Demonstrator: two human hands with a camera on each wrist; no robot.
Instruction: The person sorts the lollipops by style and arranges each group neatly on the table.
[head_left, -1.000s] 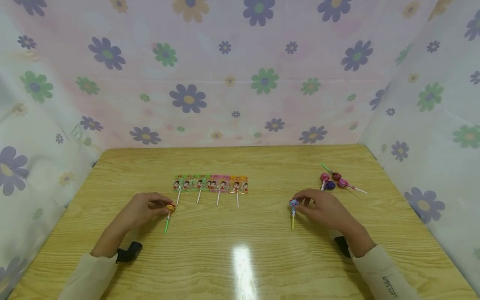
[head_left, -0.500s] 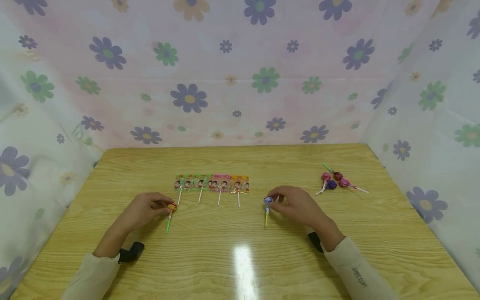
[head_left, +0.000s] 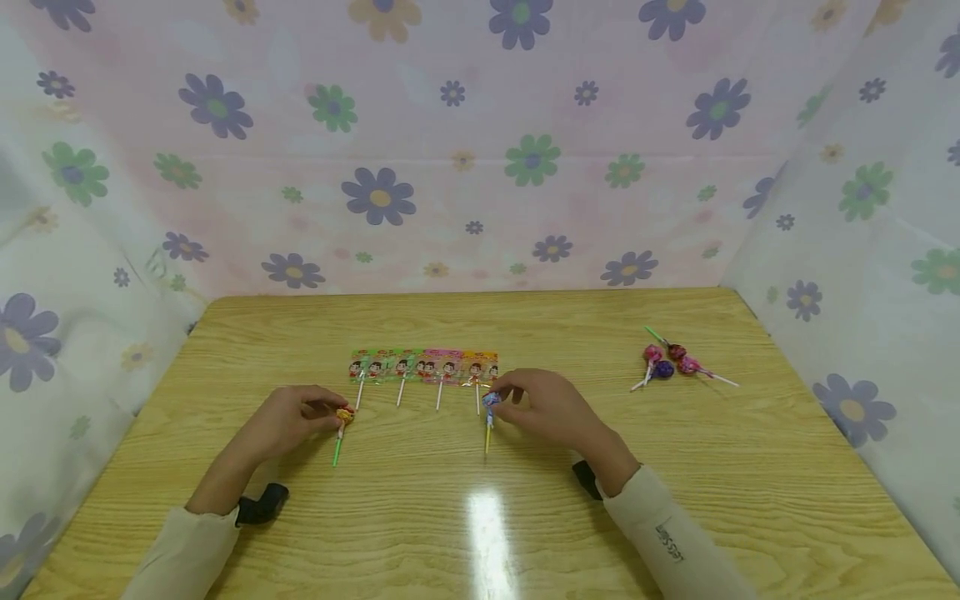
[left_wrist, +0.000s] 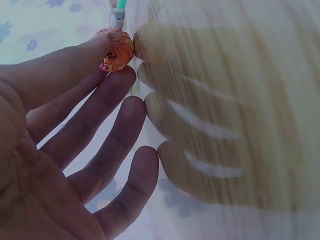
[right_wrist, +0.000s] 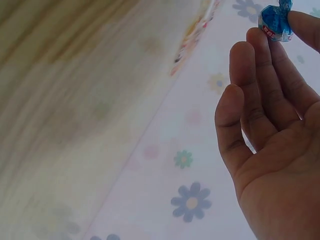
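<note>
My left hand (head_left: 288,421) pinches an orange-wrapped lollipop (left_wrist: 119,54) by its round head, its green stick pointing toward me in the head view. Fingertips of that hand come right down to the tabletop in the left wrist view. A blue-wrapped lollipop (right_wrist: 275,22) with a yellow stick is pinched between the thumb and fingers of my right hand (head_left: 551,408). It is just in front of the orange flat-packed lollipop (head_left: 477,368), the rightmost in a row. Beside that one lie a pink flat lollipop (head_left: 447,369) and green ones (head_left: 402,367) to the left, white sticks toward me.
Several round lollipops lie in a loose cluster at the back right, among them a purple one (head_left: 663,369) and a pink one (head_left: 687,365). Flowered cloth (head_left: 465,250) hangs behind the wooden table (head_left: 420,517) and along both sides.
My right hand has moved left across the table with the blue lollipop, from near the cluster to the right end of the row. The left hand has stayed with the orange lollipop.
</note>
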